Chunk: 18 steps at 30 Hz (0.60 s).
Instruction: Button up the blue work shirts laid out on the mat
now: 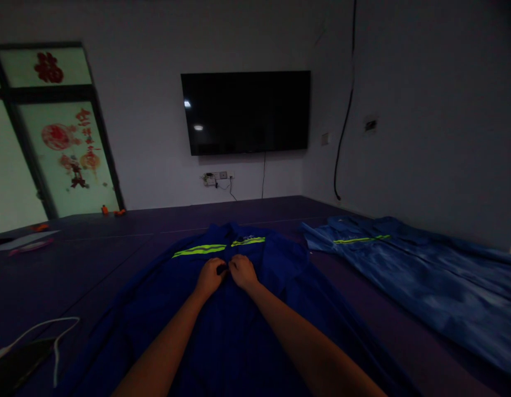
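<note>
A dark blue work jacket (156, 309) with yellow-green reflective strips across its chest lies spread out in front of me, collar pointing away. My left hand (211, 275) is closed on the jacket's front edge, just below the strips. Right beside it, my right hand (242, 271) pinches the other front edge, fingertips nearly meeting those of the left. A small dark bit shows at the left fingers; I cannot make out what it is. Whether a button or other fastener sits between the fingers is hidden.
A second, lighter blue garment (408, 264) lies to the right on the dark purple surface (110, 253). At the lower left are a dark flat device (24, 364) and a white cable (57, 344). A television (247, 113) hangs on the far wall.
</note>
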Motion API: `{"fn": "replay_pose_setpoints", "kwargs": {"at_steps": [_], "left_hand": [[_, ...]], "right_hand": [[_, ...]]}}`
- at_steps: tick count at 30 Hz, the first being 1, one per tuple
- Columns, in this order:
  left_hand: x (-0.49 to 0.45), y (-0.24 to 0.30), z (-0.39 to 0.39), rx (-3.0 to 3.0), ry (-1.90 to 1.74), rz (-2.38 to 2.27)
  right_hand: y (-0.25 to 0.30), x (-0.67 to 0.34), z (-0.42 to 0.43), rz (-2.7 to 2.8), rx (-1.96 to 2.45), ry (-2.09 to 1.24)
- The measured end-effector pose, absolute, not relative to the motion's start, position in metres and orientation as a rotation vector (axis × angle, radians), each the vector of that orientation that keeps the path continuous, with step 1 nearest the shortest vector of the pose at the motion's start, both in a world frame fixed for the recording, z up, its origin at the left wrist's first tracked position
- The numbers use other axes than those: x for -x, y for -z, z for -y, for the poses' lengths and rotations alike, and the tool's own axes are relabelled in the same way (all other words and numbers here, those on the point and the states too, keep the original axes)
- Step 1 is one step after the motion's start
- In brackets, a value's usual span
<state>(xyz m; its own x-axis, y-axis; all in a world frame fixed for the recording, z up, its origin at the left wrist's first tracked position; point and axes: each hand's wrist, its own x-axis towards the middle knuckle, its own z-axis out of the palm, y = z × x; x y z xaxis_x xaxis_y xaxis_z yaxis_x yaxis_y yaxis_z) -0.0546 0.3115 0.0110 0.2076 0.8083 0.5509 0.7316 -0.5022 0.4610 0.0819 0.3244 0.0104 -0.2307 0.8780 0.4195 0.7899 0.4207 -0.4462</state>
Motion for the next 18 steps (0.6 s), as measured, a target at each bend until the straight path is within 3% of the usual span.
{"fn": "replay_pose_setpoints", "kwargs": {"at_steps": [18], "left_hand": [[0.053, -0.008, -0.315, -2.386, -1.155, -1.497]], "right_hand": [[-0.008, -0.097, -0.329, 2.315, 1.107, -0.151]]}}
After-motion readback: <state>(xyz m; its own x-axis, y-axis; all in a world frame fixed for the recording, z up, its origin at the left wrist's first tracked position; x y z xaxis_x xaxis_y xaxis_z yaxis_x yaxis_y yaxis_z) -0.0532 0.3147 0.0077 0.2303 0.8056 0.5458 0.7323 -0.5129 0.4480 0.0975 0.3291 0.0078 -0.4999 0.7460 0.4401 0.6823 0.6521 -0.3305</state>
